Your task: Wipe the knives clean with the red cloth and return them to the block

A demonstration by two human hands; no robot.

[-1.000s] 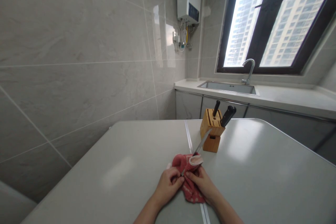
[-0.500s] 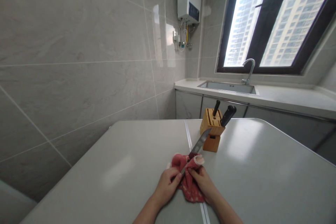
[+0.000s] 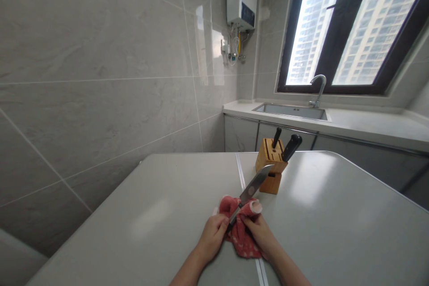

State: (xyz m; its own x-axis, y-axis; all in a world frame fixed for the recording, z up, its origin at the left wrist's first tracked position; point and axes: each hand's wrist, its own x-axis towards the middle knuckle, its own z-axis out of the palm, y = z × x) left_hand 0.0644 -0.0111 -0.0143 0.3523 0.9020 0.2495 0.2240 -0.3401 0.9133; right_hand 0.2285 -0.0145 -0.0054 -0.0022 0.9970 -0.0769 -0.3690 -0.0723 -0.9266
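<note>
A kitchen knife [image 3: 255,185] points away from me and up to the right, its blade bare and its tip in front of the knife block [image 3: 268,165]. My left hand [image 3: 211,237] is closed around the lower end of its dark handle. Beneath and beside the knife bunches a red patterned cloth [image 3: 246,242] with a pale edge. My right hand [image 3: 261,233] pinches this cloth on the knife's right side. Two black-handled tools stand in the wooden block, a small one and a larger one.
The pale table [image 3: 174,183] has a metal seam strip [image 3: 240,172] running through it. Beyond it are a counter with a sink [image 3: 291,111], a faucet [image 3: 320,89] and a window. A tiled wall [image 3: 110,111] rises on the left.
The knife has turned slightly, so its blade now shows broader, with a round mark visible near the cloth. More of its handle shows. The hands have barely moved.
</note>
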